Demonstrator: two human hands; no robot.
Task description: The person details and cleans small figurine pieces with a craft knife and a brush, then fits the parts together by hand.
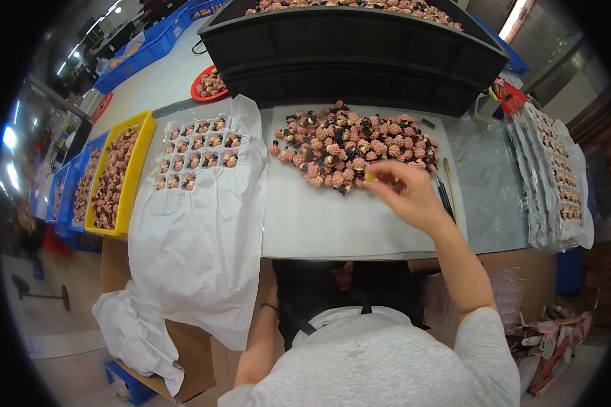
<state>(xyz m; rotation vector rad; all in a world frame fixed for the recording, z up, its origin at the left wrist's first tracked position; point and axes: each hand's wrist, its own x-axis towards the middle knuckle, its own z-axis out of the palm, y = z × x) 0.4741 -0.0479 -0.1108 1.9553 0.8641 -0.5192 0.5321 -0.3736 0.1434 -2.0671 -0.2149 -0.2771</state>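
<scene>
My right hand (402, 191) is over the front of a pile of small pink, cream and dark pieces (349, 146) on a white board (305, 230). Its thumb and fingertips are pressed together around something small and yellowish, too small to name. My left hand (272, 293) hangs below the table's front edge, past a dark wristband; its fingers are hidden. To the left of the pile, a white tray (195, 146) holds similar pieces in rows of compartments, with white sheeting (197, 237) in front of it.
A large black bin (353, 61) of pieces stands behind the pile. Yellow (149, 129) and blue bins line the left. Stacked filled trays (557, 176) stand at right. Thin tools (449, 186) lie beside the pile. A red dish (200, 95) sits near the black bin.
</scene>
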